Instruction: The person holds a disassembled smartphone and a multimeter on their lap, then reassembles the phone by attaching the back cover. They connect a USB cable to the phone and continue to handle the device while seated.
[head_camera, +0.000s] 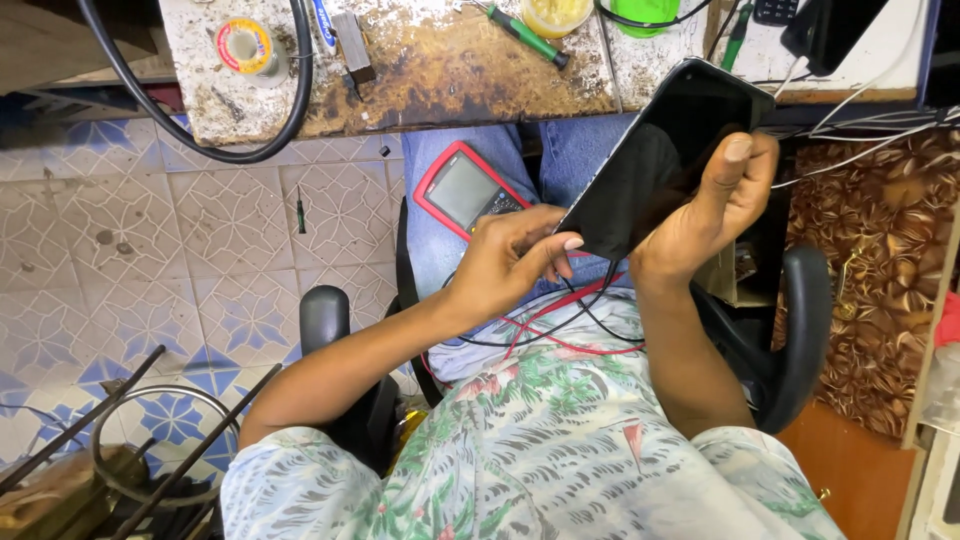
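Both hands grip dark phone, right hand upper edge, left hand lower corner; worktable edge close above

We see a black phone, a red-edged grey meter, red and black leads (tangled), our floral shirt and blue-patterned tiles.

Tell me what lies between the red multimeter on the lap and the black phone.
In the head view, the left hand fills that stretch: its fingers touch the lower edge of the phone, and it covers the near corner of the multimeter.
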